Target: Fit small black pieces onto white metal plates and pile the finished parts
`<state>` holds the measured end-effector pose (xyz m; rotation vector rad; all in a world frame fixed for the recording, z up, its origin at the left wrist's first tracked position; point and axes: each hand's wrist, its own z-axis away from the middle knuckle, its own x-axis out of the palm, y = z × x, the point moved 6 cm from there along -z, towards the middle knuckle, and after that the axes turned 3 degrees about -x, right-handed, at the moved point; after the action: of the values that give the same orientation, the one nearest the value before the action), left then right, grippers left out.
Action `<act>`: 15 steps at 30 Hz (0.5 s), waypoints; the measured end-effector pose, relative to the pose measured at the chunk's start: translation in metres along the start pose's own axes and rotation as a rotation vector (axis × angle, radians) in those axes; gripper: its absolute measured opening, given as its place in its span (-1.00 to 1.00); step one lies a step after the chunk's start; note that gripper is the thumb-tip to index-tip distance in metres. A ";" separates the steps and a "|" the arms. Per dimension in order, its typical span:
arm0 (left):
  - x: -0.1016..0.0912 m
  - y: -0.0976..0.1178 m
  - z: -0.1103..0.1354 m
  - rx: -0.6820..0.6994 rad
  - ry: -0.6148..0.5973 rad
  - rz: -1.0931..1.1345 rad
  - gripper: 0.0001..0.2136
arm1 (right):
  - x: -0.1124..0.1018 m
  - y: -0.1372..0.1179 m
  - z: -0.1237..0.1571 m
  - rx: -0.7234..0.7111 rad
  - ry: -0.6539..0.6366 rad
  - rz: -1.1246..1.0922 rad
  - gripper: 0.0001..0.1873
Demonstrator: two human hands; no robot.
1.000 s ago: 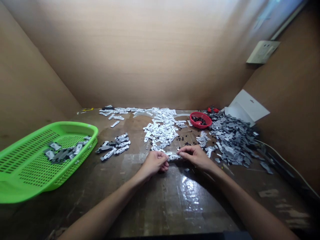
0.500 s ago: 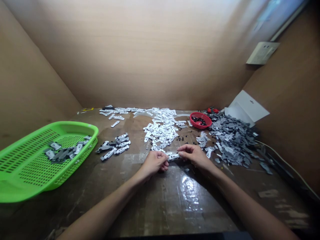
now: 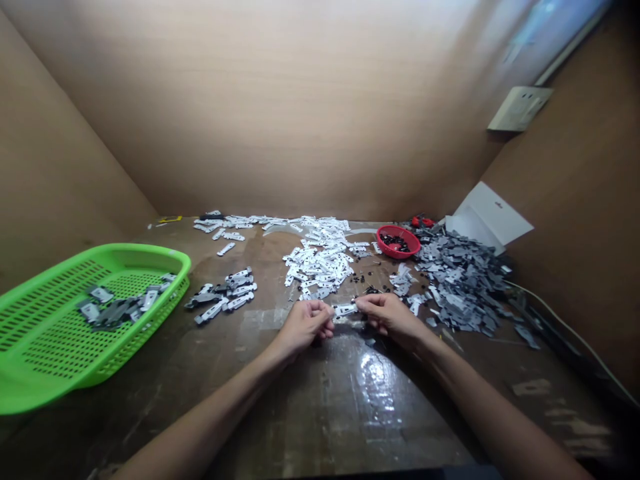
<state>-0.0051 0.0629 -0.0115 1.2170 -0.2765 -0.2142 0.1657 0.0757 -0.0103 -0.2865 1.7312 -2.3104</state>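
Note:
Between my two hands is a small white toy car point(image 3: 345, 310), long and narrow, with dark spots like wheels at its edges. My left hand point(image 3: 309, 323) is closed, its thumb and fingers pinching the car's left end. At the other end, my right hand point(image 3: 387, 313) grips with thumb and forefinger near the right-hand wheels. Just beyond the hands lies a pile of flat white car-shaped pieces point(image 3: 320, 263). Tiny black parts point(image 3: 373, 289) are scattered by my right hand. Fingers hide both ends of the car.
A green basket point(image 3: 180, 267) with several cars stands left, near a group of cars point(image 3: 233, 293). A red bowl point(image 3: 400, 253) of black parts sits right of the white pile. Grey pieces point(image 3: 465, 280) heap up at right before a white card point(image 3: 493, 213). Wooden panels point(image 3: 300, 120) enclose the table.
The toy car shows more of its top between my fingers. Both hands keep their hold with only slight shifts. The whole view has moved slightly.

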 end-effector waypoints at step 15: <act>0.000 0.004 0.003 -0.011 -0.008 -0.049 -0.70 | 0.004 0.007 0.000 0.057 -0.087 -0.014 -0.62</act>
<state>-0.0059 0.0619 -0.0073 1.2133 -0.2526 -0.2626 0.1628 0.0723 -0.0173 -0.3834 1.6251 -2.3160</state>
